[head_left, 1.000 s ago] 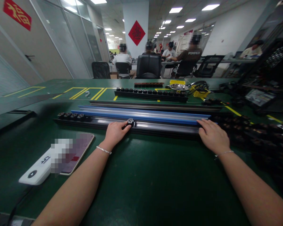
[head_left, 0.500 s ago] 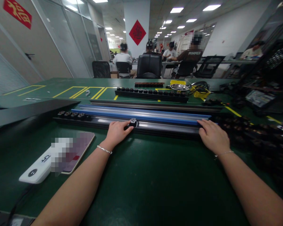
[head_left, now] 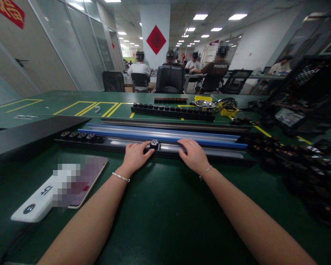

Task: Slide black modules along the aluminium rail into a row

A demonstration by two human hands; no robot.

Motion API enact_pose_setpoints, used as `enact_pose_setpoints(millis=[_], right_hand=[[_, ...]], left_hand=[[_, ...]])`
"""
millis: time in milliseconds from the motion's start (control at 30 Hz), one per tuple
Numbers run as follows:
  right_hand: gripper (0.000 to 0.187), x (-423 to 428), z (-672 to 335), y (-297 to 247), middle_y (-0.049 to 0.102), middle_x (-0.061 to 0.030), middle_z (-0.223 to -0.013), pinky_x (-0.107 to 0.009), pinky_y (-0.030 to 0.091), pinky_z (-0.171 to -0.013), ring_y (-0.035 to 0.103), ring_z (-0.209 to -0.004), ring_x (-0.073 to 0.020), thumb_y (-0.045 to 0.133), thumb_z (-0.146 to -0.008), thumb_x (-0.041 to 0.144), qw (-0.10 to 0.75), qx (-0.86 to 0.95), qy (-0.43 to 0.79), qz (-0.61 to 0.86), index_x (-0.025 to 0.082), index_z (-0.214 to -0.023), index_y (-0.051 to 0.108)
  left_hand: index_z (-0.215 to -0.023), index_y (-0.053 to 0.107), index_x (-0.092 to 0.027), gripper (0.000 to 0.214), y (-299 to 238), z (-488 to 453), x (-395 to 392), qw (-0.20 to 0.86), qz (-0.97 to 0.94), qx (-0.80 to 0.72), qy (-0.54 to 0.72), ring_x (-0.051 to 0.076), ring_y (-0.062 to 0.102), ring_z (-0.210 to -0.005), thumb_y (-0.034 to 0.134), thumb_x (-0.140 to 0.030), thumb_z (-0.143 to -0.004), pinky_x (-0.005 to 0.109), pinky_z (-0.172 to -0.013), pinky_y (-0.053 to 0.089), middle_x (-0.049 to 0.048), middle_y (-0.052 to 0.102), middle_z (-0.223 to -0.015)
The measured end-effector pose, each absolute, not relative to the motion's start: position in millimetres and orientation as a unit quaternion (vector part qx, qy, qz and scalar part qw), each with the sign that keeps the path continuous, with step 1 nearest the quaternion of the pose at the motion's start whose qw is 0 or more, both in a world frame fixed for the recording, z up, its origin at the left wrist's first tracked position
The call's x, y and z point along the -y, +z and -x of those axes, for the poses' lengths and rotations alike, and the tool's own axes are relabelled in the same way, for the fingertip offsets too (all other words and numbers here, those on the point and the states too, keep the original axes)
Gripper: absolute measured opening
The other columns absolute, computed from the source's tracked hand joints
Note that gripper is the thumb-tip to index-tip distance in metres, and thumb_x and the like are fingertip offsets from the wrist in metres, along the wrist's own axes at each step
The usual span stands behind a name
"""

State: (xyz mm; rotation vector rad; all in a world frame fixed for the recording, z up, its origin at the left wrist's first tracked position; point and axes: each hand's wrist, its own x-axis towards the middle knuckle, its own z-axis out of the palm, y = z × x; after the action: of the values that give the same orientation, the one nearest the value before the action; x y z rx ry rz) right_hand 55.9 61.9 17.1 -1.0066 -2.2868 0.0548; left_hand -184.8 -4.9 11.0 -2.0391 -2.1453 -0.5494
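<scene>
A long black rail (head_left: 172, 148) with a shiny channel lies crosswise in front of me. My left hand (head_left: 134, 156) pinches a small black block (head_left: 154, 144) with a metallic top, sitting in that channel. To its right, my right hand (head_left: 193, 154) spans the same rail, thumb on the near side and fingers over the far side. Several similar small blocks (head_left: 78, 136) sit in a row at the rail's left end. Directly behind it runs a blue-edged rail (head_left: 165, 134), close to my right fingertips. The undersides of both hands are hidden.
A dark pile of small parts (head_left: 306, 173) covers the right side. At the left lie a white power bank (head_left: 38, 200), a phone (head_left: 95, 173) and a dark sheet (head_left: 38, 132). Farther back are a filled rail (head_left: 172, 113) and a metal dish (head_left: 205, 104). People sit beyond.
My right hand has moved left along the rail, from near its right end to close beside the block. My left hand stays on the block. The view has shifted slightly.
</scene>
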Motion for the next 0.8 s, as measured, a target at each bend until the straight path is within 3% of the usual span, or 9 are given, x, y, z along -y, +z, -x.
enact_pose_setpoints(millis=[233, 367, 800], right_hand=[[0.037, -56, 39, 23, 0.063, -0.0077, -0.118, -0.039, 0.04, -0.096, 0.052, -0.112, -0.0234, 0.052, -0.085, 0.04, 0.289, 0.848, 0.082, 0.436, 0.02, -0.114, 0.062], [0.031, -49, 45, 22, 0.063, -0.0062, -0.117, -0.038, 0.039, -0.095, 0.051, -0.112, -0.0226, 0.048, -0.087, 0.04, 0.293, 0.846, 0.058, 0.441, 0.022, -0.108, 0.064], [0.027, -51, 40, 23, 0.065, -0.0113, -0.106, -0.039, 0.042, -0.088, 0.053, -0.104, -0.0259, 0.05, -0.085, 0.033, 0.278, 0.845, 0.061, 0.453, 0.018, -0.102, 0.065]], left_hand=[[-0.119, 0.06, -0.033, 0.042, 13, 184, 7, 0.078, 0.695, 0.695, -0.165, 0.023, 0.062, -0.095, 0.035, -0.051, -0.091, 0.041, -0.088, 0.036, 0.0024, 0.073, -0.102], [-0.115, 0.063, -0.032, 0.042, 12, 184, 6, 0.083, 0.694, 0.697, -0.159, 0.023, 0.063, -0.092, 0.034, -0.051, -0.091, 0.042, -0.088, 0.036, 0.0027, 0.073, -0.1], [-0.13, 0.053, -0.026, 0.05, 13, 184, 6, 0.059, 0.683, 0.707, -0.174, 0.025, 0.061, -0.102, 0.038, -0.052, -0.089, 0.043, -0.096, 0.034, 0.0063, 0.071, -0.107]])
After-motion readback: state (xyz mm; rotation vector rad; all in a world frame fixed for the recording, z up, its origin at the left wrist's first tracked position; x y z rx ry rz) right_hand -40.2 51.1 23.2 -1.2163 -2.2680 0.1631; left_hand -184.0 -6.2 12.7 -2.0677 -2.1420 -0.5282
